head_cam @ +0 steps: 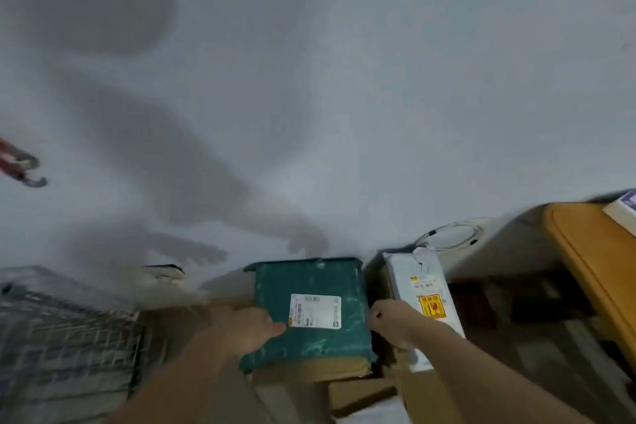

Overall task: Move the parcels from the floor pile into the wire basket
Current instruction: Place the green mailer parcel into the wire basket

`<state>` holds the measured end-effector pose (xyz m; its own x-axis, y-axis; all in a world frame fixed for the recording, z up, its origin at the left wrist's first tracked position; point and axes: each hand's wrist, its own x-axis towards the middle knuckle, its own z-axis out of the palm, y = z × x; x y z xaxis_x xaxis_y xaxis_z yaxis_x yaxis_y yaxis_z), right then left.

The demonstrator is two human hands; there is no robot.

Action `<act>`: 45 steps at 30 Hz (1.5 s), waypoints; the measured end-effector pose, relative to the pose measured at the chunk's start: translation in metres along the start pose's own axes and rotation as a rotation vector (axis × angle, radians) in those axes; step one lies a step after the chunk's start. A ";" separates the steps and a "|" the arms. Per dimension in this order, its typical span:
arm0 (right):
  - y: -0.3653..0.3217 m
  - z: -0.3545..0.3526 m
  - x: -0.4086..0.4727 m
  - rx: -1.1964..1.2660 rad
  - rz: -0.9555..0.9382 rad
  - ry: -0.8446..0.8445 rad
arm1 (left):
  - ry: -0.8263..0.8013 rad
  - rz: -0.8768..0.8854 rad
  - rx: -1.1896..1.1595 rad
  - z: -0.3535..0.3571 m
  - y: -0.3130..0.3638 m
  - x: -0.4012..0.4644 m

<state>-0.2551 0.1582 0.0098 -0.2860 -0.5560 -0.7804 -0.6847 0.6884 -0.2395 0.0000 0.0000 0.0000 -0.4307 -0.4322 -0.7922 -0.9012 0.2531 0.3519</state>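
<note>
The green parcel [309,306] is gripped at its side edges: left hand [246,327] thumb laid on top, right hand [392,322] fingers curled. The wire basket [65,341] stands left, a white parcel [420,296] touching on the right. A pale wall [344,79] fills the background.

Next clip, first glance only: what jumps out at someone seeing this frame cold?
The teal parcel with a white shipping label sits low in the centre atop brown cardboard boxes, the left hand and the right hand at its two sides. Just right of it stands a white parcel with a yellow and red sticker. The wire basket is at lower left, and arm shadows cross the pale wall above.
</note>
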 end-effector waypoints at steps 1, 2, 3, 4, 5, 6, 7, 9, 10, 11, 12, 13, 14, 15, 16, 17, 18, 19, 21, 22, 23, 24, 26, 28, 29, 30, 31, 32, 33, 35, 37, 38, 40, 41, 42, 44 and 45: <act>0.003 0.015 0.024 0.075 0.039 0.027 | 0.014 -0.046 -0.055 0.008 -0.014 0.021; 0.005 0.024 0.047 0.162 0.082 0.033 | 0.045 -0.067 -0.105 0.015 -0.035 0.056; 0.009 0.035 0.071 0.257 0.107 0.040 | 0.065 -0.090 -0.159 0.023 -0.053 0.084; 0.011 0.043 0.089 0.346 0.149 0.035 | 0.107 -0.114 -0.177 0.028 -0.062 0.099; 0.015 0.054 0.109 0.434 0.178 0.041 | 0.150 -0.141 -0.224 0.027 -0.054 0.098; 0.016 0.063 0.126 0.512 0.210 0.034 | 0.151 -0.195 -0.311 0.033 -0.055 0.109; 0.019 0.073 0.143 0.603 0.216 0.050 | 0.143 -0.237 -0.385 0.040 -0.056 0.120; 0.025 0.092 0.174 0.794 0.218 0.071 | 0.116 -0.261 -0.515 0.047 -0.049 0.132; 0.032 0.103 0.191 0.882 0.223 0.102 | 0.125 -0.254 -0.581 0.052 -0.052 0.146; 0.036 0.112 0.201 0.960 0.217 0.117 | 0.146 -0.240 -0.633 0.056 -0.054 0.154; 0.037 0.115 0.203 1.039 0.219 0.125 | 0.173 -0.228 -0.661 0.060 -0.057 0.161; 0.035 0.113 0.202 1.106 0.215 0.123 | 0.184 -0.212 -0.671 0.062 -0.058 0.164; 0.031 0.110 0.197 1.154 0.219 0.106 | 0.184 -0.203 -0.676 0.063 -0.061 0.166; 0.027 0.107 0.190 1.183 0.222 0.098 | 0.178 -0.201 -0.688 0.060 -0.058 0.161; 0.024 0.103 0.183 1.200 0.233 0.085 | 0.169 -0.196 -0.709 0.057 -0.055 0.155; 0.022 0.099 0.174 1.205 0.236 0.080 | 0.162 -0.203 -0.713 0.053 -0.050 0.146; 0.019 0.094 0.162 1.206 0.243 0.070 | 0.165 -0.201 -0.690 0.049 -0.047 0.137; 0.017 0.089 0.151 1.206 0.246 0.057 | 0.165 -0.202 -0.660 0.043 -0.043 0.124; 0.009 0.077 0.118 1.220 0.232 0.033 | 0.159 -0.202 -0.659 0.030 -0.037 0.093; 0.005 0.070 0.100 1.236 0.226 0.016 | 0.178 -0.204 -0.658 0.023 -0.034 0.075; 0.002 0.061 0.082 1.256 0.218 -0.007 | 0.207 -0.203 -0.645 0.013 -0.029 0.055; -0.001 0.050 0.061 1.277 0.208 -0.038 | 0.243 -0.202 -0.608 0.002 -0.025 0.034; -0.010 0.027 0.017 1.332 0.182 -0.099 | 0.328 -0.221 -0.479 -0.022 -0.008 -0.016; -0.021 0.001 -0.029 1.385 0.145 -0.124 | 0.405 -0.230 -0.377 -0.046 0.008 -0.068; -0.027 -0.012 -0.054 1.394 0.118 -0.117 | 0.421 -0.228 -0.380 -0.057 0.014 -0.095; -0.033 -0.026 -0.078 1.391 0.085 -0.116 | 0.433 -0.212 -0.410 -0.068 0.020 -0.124; -0.038 -0.039 -0.101 1.379 0.052 -0.120 | 0.447 -0.209 -0.500 -0.075 0.020 -0.147; -0.044 -0.051 -0.124 1.354 0.026 -0.121 | 0.474 -0.206 -0.618 -0.083 0.023 -0.174; -0.050 -0.063 -0.146 1.326 0.003 -0.129 | 0.507 -0.194 -0.752 -0.088 0.024 -0.199; -0.065 -0.081 -0.189 1.277 -0.065 -0.152 | 0.529 -0.165 -0.965 -0.091 0.019 -0.248; -0.083 -0.091 -0.228 1.228 -0.132 -0.174 | 0.493 -0.124 -1.169 -0.084 0.009 -0.291; -0.093 -0.093 -0.246 1.201 -0.162 -0.188 | 0.470 -0.100 -1.259 -0.078 0.004 -0.312; -0.108 -0.096 -0.274 1.157 -0.208 -0.209 | 0.468 -0.071 -1.369 -0.063 -0.012 -0.341; -0.116 -0.096 -0.287 1.129 -0.226 -0.218 | 0.516 -0.058 -1.419 -0.055 -0.025 -0.346; -0.124 -0.096 -0.298 1.103 -0.243 -0.222 | 0.542 -0.046 -1.455 -0.049 -0.030 -0.362; -0.145 -0.092 -0.322 1.035 -0.300 -0.239 | 0.613 -0.001 -1.499 -0.039 -0.040 -0.406; -0.156 -0.089 -0.333 0.995 -0.333 -0.247 | 0.635 0.035 -1.509 -0.035 -0.049 -0.423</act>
<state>-0.1125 0.1948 0.3582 0.0333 -0.7524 -0.6579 0.1812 0.6519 -0.7364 0.2249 0.1405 0.3356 -0.0568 -0.8071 -0.5877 0.0449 -0.5901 0.8061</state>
